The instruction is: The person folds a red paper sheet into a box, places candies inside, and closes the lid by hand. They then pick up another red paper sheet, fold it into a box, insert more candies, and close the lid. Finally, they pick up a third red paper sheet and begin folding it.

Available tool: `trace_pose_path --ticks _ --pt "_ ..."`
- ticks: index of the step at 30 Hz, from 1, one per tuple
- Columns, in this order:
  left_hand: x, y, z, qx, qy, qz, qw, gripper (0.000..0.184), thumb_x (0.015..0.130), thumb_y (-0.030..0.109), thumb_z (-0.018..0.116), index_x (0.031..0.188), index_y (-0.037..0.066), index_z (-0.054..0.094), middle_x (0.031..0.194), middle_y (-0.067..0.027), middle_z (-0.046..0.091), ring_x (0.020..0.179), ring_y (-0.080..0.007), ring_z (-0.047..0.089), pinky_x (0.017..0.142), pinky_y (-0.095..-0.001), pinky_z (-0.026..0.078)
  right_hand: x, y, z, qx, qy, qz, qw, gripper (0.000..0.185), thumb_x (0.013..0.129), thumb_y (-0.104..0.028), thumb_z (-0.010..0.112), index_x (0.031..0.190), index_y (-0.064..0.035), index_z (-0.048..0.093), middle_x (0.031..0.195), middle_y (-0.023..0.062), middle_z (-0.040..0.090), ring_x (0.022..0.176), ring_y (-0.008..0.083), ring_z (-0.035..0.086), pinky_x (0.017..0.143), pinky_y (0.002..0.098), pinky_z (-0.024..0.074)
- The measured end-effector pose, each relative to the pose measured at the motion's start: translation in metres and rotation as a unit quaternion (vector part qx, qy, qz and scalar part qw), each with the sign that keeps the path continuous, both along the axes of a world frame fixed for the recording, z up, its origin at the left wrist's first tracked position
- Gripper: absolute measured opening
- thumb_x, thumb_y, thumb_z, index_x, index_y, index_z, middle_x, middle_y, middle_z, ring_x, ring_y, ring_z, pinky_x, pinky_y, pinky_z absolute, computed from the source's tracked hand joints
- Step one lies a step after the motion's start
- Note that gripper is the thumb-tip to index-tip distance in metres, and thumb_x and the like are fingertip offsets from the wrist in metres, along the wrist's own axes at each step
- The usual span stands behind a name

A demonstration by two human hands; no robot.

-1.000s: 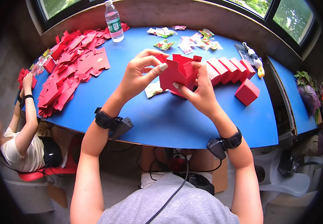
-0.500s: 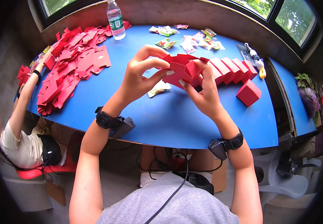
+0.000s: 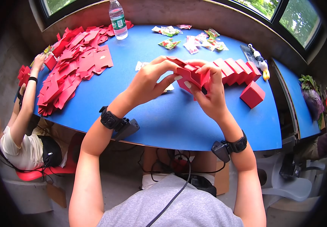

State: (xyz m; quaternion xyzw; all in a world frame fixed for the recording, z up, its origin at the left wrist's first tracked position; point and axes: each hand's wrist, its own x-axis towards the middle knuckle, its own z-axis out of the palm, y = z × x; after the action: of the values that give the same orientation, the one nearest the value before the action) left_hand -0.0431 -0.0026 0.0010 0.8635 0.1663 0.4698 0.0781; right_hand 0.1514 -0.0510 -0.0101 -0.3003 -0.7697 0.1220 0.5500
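Observation:
Between my two hands, above the blue table [image 3: 152, 125], is a partly folded red cardboard box [image 3: 189, 76] with flaps standing out. My left hand [image 3: 150, 80] grips its left side, thumb and fingers pinched on a flap. On the right side, my right hand [image 3: 211, 89] holds the box with its thumb in front and fingers over the top. Behind my hands a small light-coloured packet [image 3: 168, 88] is mostly hidden. To the right stand a row of folded red boxes [image 3: 231, 70] and a single red box [image 3: 252, 94].
A heap of flat red cardboard pieces [image 3: 72, 68] covers the table's left side, beside a water bottle [image 3: 118, 20]. Several small wrapped packets [image 3: 205, 42] lie at the back. A co-worker's hand [image 3: 39, 60] is at the far left. A keychain [image 3: 261, 62] lies at right.
My left hand has shifted right and slightly down, closer to my right hand. The red box's flaps are now folded further inward and it is tilted. The co-worker's hand has moved slightly.

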Motion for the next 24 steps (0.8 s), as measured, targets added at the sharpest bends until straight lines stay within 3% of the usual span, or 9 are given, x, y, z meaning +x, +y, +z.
trace_pose_path --ticks 3,5,8,10,13,16,20,24 --pt "0.001 -0.002 0.005 0.041 -0.049 -0.033 0.997 0.021 0.076 0.004 0.070 0.095 0.008 0.061 0.101 -0.0088 0.061 0.092 -0.0260 0.061 0.074 -0.0374 0.052 0.001 0.002 -0.001 0.010 0.022 0.039 0.999 0.039 0.081 0.005 0.063 0.107 -0.0052 0.037 0.118 0.0177 0.054 0.103 0.0244 0.059 0.083 0.0346 0.0501" --pt "0.001 -0.009 0.009 0.039 -0.106 0.037 0.993 0.019 0.074 0.001 0.071 0.090 0.008 0.063 0.103 -0.0072 0.060 0.097 -0.0237 0.058 0.077 -0.0365 0.052 0.001 -0.001 0.003 0.023 0.029 0.036 0.999 0.038 0.080 0.005 0.063 0.106 -0.0049 0.038 0.115 0.0170 0.056 0.102 0.0242 0.059 0.083 0.0348 0.0500" --pt "-0.003 -0.005 0.008 0.008 -0.079 0.014 0.997 0.015 0.074 0.004 0.072 0.085 0.009 0.064 0.104 -0.0067 0.060 0.098 -0.0222 0.058 0.080 -0.0348 0.051 0.001 -0.005 0.003 0.015 0.034 0.002 0.999 0.038 0.080 0.004 0.064 0.106 -0.0050 0.038 0.112 0.0164 0.057 0.100 0.0237 0.059 0.083 0.0341 0.0503" --pt "-0.004 0.000 0.005 0.042 -0.031 0.002 0.999 0.023 0.074 0.008 0.074 0.094 0.009 0.062 0.106 -0.0074 0.060 0.099 -0.0213 0.058 0.079 -0.0335 0.052 0.001 -0.003 0.001 0.018 0.049 -0.030 0.998 0.037 0.081 0.002 0.065 0.106 -0.0052 0.038 0.110 0.0160 0.058 0.098 0.0230 0.060 0.082 0.0335 0.0506" --pt "0.003 -0.004 -0.003 -0.075 -0.092 -0.072 0.990 0.045 0.077 0.013 0.073 0.115 0.006 0.050 0.108 -0.0082 0.062 0.101 -0.0241 0.059 0.081 -0.0348 0.051 0.000 -0.008 0.002 0.009 0.021 -0.035 0.999 0.037 0.082 0.000 0.065 0.107 -0.0048 0.038 0.110 0.0171 0.057 0.098 0.0240 0.059 0.082 0.0338 0.0507" --pt "0.003 -0.003 -0.004 -0.111 -0.102 -0.095 0.984 0.048 0.080 0.011 0.070 0.122 0.004 0.048 0.109 -0.0090 0.063 0.102 -0.0240 0.059 0.081 -0.0341 0.051 0.001 -0.002 -0.001 0.016 -0.005 -0.038 0.999 0.039 0.082 -0.002 0.066 0.108 -0.0041 0.038 0.115 0.0187 0.051 0.104 0.0280 0.055 0.085 0.0372 0.0482" --pt "0.003 -0.011 0.004 -0.113 -0.063 -0.060 0.990 0.048 0.082 0.006 0.066 0.127 0.005 0.049 0.108 -0.0105 0.064 0.099 -0.0231 0.059 0.079 -0.0321 0.052 0.002 0.006 -0.016 0.006 -0.043 -0.044 0.998 0.041 0.082 -0.006 0.067 0.110 -0.0036 0.038 0.120 0.0213 0.038 0.113 0.0347 0.045 0.091 0.0421 0.0427" --pt "-0.002 -0.011 0.006 -0.113 0.016 -0.059 0.992 0.039 0.081 0.006 0.065 0.119 0.009 0.060 0.105 -0.0090 0.066 0.088 -0.0225 0.055 0.079 -0.0333 0.048 -0.001 0.006 -0.018 -0.011 -0.111 -0.048 0.993 0.042 0.081 -0.008 0.068 0.109 -0.0034 0.037 0.121 0.0223 0.032 0.122 0.0363 0.035 0.093 0.0441 0.0428"
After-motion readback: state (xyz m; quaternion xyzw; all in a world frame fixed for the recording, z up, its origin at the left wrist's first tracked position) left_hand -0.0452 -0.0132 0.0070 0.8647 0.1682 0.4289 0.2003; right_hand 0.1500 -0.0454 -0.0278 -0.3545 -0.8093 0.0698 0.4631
